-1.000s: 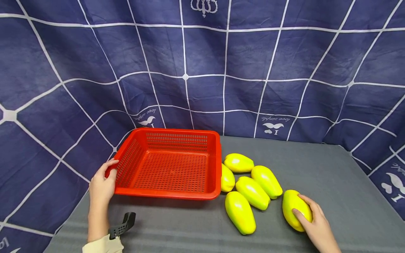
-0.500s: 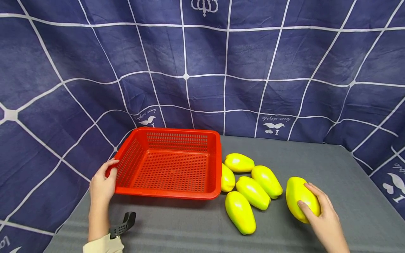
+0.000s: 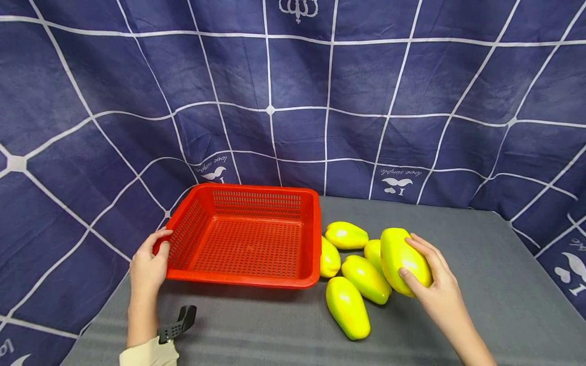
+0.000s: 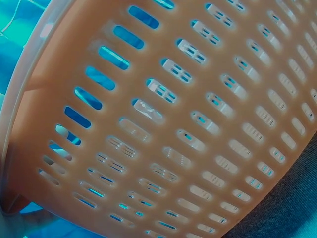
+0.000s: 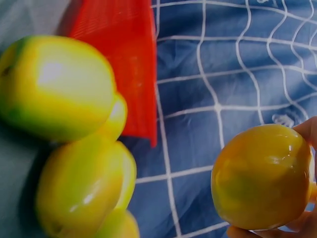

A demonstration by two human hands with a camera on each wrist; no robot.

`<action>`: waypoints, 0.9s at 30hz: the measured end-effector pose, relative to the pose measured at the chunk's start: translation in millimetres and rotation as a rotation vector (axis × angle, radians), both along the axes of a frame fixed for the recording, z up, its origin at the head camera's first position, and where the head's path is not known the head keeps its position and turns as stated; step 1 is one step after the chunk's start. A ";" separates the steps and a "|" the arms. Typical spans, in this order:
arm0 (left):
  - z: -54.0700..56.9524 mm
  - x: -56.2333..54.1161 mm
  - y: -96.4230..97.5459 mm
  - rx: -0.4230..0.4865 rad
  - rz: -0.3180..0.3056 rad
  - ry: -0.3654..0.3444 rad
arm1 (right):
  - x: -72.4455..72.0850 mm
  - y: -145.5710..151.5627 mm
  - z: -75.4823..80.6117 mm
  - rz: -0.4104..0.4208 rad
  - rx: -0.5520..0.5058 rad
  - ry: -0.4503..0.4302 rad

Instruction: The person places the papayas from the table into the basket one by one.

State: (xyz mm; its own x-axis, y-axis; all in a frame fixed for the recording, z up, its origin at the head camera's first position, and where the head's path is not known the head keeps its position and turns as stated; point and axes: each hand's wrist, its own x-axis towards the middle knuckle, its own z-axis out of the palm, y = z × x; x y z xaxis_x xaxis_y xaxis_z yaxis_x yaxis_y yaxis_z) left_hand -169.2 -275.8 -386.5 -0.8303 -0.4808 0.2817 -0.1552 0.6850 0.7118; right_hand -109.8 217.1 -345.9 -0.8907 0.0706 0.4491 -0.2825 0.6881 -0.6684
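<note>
In the head view, my right hand grips a yellow papaya, fingers on its far side and thumb on the near side. This papaya is held above the grey table and overlaps another papaya behind it. The right wrist view shows the same held papaya at lower right. With its fingers over the left rim, my left hand holds a red plastic basket. No fruit lies inside the basket. Its slotted wall fills the left wrist view, where the hand is mostly hidden.
Several more papayas lie close together right of the basket, among them a near one, a middle one and a back one. A blue checked cloth hangs behind and left of the grey table.
My right hand has lifted the papaya from the table and carried it left and farther back, over the other papayas. The left hand and the basket stay put.
</note>
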 end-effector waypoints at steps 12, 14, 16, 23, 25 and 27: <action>-1.6 -0.7 0.8 0.029 -0.008 0.002 | -26.2 -51.6 36.3 0.134 -0.067 0.043; -2.0 -0.3 1.1 0.036 -0.010 0.004 | -30.5 -61.7 40.0 0.161 -0.094 0.049; -2.4 0.2 1.7 0.037 -0.012 0.003 | -34.5 -71.5 42.9 0.183 -0.122 0.049; -1.9 0.6 2.7 0.042 -0.013 0.004 | -48.3 -104.4 44.6 0.245 -0.251 0.040; -1.2 0.4 2.1 0.042 -0.012 0.011 | -51.4 -115.3 42.9 0.249 -0.273 0.021; -0.9 0.9 1.5 0.039 -0.009 0.012 | -53.9 -127.1 40.4 0.250 -0.289 -0.005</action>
